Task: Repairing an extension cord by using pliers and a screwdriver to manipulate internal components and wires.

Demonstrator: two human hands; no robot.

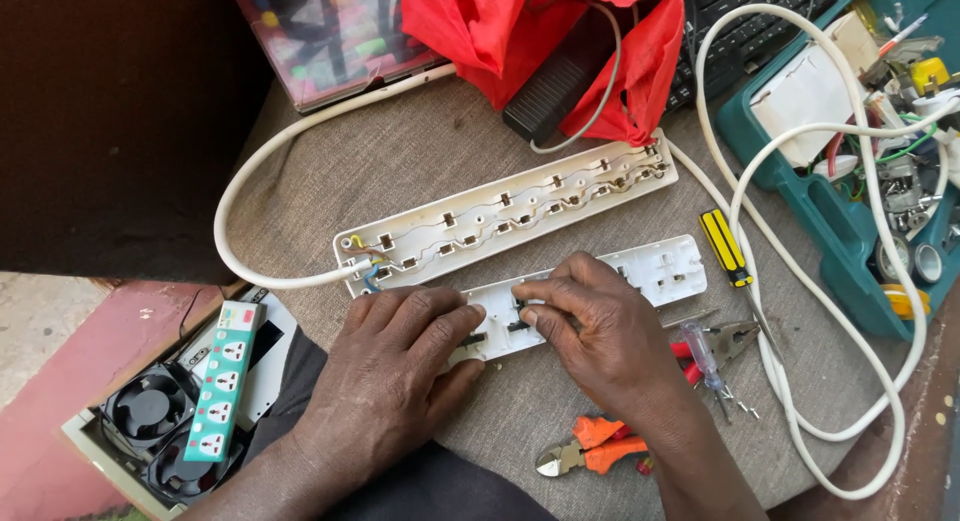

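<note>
Both hands' grip pins the white cover (600,286) between left hand (395,366) and right hand (600,336).

Both hands cover near half of white socket cover (660,269); small part under fingertips (527,316) too small to tell. Above cover, red cloth (500,21) hides black box partly. Teal toolbox (830,221) cut by right edge.
</note>
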